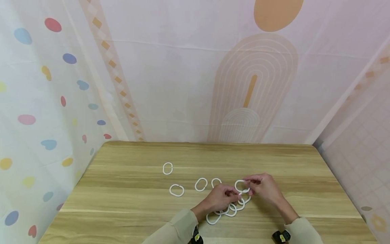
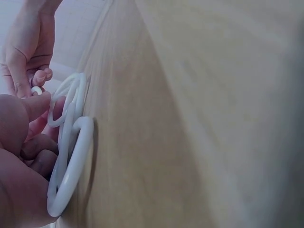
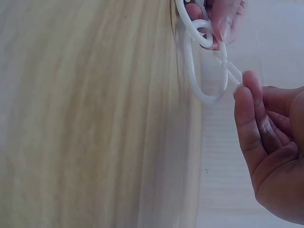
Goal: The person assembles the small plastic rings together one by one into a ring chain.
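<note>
A chain of several white oval plastic links point(image 1: 232, 210) lies on the wooden table and runs up between the two hands. My left hand point(image 1: 220, 197) pinches a link of this chain near its far right end. With thumb and fingers, my right hand point(image 1: 264, 188) pinches another white link point(image 1: 239, 181) that meets the chain's end; whether it is hooked in I cannot tell. In the right wrist view the chain's end link point(image 3: 209, 97) hangs below the left fingertips, and the right fingers point(image 3: 249, 118) grip the thin link beside it. Part of the chain hides behind the left hand.
Loose white links lie left of the hands: one farther back point(image 1: 167, 168), one nearer point(image 1: 176, 190), one to the right point(image 1: 201, 184), and another point(image 1: 216, 183) partly behind the left hand. The wooden table point(image 1: 122, 203) meets patterned curtains point(image 1: 176, 84) at its back and sides.
</note>
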### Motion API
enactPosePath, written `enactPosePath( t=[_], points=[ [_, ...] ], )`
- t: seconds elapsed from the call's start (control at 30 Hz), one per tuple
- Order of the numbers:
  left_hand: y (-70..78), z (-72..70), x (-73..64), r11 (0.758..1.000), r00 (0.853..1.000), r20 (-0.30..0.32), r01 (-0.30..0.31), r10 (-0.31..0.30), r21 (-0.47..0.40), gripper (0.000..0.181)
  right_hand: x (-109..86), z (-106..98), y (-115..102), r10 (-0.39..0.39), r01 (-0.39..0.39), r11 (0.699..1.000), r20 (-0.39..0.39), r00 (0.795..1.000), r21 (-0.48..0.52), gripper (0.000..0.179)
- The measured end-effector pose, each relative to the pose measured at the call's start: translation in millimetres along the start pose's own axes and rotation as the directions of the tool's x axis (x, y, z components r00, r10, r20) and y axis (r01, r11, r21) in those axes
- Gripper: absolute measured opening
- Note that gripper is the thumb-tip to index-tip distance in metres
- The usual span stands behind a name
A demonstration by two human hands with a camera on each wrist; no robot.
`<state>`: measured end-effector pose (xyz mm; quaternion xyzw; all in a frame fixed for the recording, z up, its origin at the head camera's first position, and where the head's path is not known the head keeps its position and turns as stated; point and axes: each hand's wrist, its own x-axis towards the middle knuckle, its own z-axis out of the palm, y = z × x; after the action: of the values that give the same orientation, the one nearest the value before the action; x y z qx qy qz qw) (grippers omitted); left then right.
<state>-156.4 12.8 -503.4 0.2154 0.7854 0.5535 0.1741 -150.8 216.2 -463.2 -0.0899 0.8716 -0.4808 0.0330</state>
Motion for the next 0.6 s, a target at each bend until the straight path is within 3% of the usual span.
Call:
enactPosePath(
  t=[0.27, 0.6],
  points=[
    [-0.3, 0.8, 0.2, 1.0, 1.0, -0.026, -0.012, 0.011, -0.029, 0.012, -4.9, 3.8, 3.2, -0.01, 0.01, 1.0, 0.017, 1.0, 0.013, 0.016],
    [-0.8, 1.2, 0.4, 0.999, 0.999, -0.03, -0.015, 0.014, -0.037, 0.011, -6.7, -4.1, 13.5, 0.046, -0.05, 0.991, 0.038, 0.998, 0.124, 0.021]
  ],
)
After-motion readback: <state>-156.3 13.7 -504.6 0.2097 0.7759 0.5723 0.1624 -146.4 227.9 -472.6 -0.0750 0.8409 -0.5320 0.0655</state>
